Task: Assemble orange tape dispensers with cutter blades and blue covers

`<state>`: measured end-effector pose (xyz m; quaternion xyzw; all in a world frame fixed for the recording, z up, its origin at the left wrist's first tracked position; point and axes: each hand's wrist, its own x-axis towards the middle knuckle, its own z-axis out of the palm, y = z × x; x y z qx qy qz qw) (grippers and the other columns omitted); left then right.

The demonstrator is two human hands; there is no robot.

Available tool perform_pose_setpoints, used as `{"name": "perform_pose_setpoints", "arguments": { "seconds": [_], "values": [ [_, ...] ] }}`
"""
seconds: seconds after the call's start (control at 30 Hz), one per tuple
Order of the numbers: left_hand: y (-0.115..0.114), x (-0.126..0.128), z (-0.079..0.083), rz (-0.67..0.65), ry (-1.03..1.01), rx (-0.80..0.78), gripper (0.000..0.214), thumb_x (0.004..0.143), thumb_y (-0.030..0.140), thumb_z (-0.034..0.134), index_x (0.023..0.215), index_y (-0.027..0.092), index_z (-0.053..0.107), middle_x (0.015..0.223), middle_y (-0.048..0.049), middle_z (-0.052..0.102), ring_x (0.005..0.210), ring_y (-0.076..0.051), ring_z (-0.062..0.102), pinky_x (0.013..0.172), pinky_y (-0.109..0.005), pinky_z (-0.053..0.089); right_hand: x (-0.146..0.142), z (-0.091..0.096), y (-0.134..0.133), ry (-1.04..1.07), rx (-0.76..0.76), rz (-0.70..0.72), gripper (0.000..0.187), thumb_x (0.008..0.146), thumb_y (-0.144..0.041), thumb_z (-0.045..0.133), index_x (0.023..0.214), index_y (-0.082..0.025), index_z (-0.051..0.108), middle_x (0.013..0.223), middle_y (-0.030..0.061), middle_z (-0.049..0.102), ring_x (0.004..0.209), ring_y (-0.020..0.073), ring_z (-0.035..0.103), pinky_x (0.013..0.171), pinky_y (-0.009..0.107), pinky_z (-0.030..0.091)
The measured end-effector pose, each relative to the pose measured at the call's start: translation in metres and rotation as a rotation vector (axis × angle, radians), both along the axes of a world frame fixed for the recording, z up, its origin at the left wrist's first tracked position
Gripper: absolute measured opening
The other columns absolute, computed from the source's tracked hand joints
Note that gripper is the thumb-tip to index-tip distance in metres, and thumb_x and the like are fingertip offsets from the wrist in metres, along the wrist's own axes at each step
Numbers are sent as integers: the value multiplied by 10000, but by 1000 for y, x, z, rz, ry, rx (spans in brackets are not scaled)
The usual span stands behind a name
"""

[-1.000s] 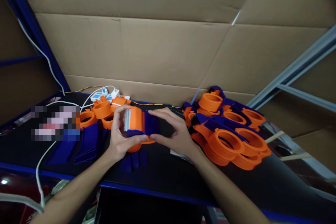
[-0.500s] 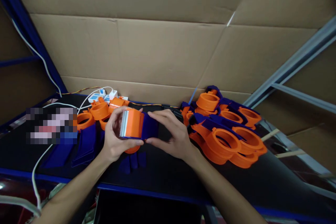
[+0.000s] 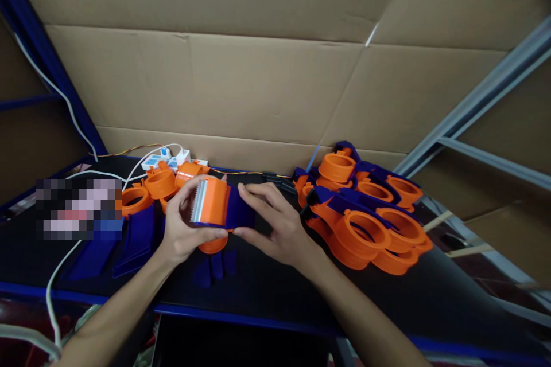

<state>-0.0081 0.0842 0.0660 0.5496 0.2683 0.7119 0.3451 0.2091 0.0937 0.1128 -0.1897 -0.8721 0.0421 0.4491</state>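
Note:
Between my two hands is an orange and dark blue tape dispenser, raised above the black tabletop. Its toothed metal blade faces left. My left hand is wrapped round the blade end, thumb along the lower edge. At the other end, my right hand pinches the dark blue part with thumb and fingers. An orange ring part shows partly below the dispenser. Nearer me lie several small dark blue strips, dim against the black surface.
Finished-looking orange and blue dispensers are piled on the right. Orange rings and flat dark blue pieces lie on the left. A white power strip with cables stands behind them, before a cardboard wall.
The whole view has shifted slightly, so things appear a little further left. Both hands keep their hold on the dispenser, with hardly any change in its pose.

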Motion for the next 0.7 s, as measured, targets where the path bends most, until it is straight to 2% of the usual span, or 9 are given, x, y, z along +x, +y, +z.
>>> {"name": "perform_pose_setpoints", "arguments": {
  "seconds": [0.13, 0.27, 0.37, 0.43, 0.5, 0.6, 0.7],
  "values": [
    [4, -5, -5, -5, 45, 4, 875, 464, 251, 989, 1272, 279, 654, 1210, -61, 705, 1133, -301, 661, 1001, -389, 521, -1, -1, 0, -40, 16, -1, 660, 928, -350, 703, 1515, -224, 429, 1328, 153, 590, 1216, 283, 580, 1005, 476, 524],
    [5, -3, 1, -53, 47, 24, 840, 500, 235, 979, 1269, 280, 642, 1216, -70, 713, 1152, -307, 665, 1014, -399, 519, -1, -3, 3, -59, -7, 20, 650, 959, -344, 655, 1539, -220, 389, 1368, 156, 562, 1256, 278, 562, 1038, 469, 512],
    [4, 5, 7, -117, -28, 28, 758, 511, 234, 975, 1188, 289, 638, 1213, -68, 711, 1165, -313, 660, 1049, -439, 499, -3, -6, 5, -91, -50, 6, 675, 969, -372, 628, 1566, -249, 339, 1409, 147, 538, 1306, 284, 534, 1068, 490, 498],
    [3, 12, 10, -107, -136, -45, 689, 572, 214, 949, 1170, 309, 621, 1169, -34, 709, 1077, -256, 689, 997, -398, 530, -5, -8, 5, -144, -64, -30, 726, 953, -409, 643, 1582, -260, 313, 1438, 144, 521, 1340, 296, 502, 1091, 516, 477],
    [4, 16, 11, -83, -247, -119, 629, 645, 205, 912, 1180, 326, 603, 1141, -13, 706, 1031, -216, 701, 964, -368, 543, -6, -8, 8, -139, -52, -92, 670, 959, -374, 635, 1564, -269, 365, 1432, 138, 527, 1326, 289, 508, 1085, 510, 479],
    [11, 17, 12, -99, -339, -173, 510, 728, 269, 865, 1169, 314, 613, 1189, -36, 707, 1130, -230, 683, 1023, -404, 519, -3, 0, 22, -32, -56, -188, 459, 979, -260, 588, 1437, -270, 563, 1278, 110, 623, 1165, 238, 606, 989, 420, 529],
    [20, 13, 14, -102, -385, -196, 389, 821, 355, 777, 1182, 292, 646, 1337, -70, 660, 1271, -247, 613, 1091, -442, 480, 2, 14, 56, -29, -196, -355, 332, 955, -237, 616, 1275, -251, 703, 1073, 64, 715, 997, 207, 673, 897, 342, 539]
  ]
}}
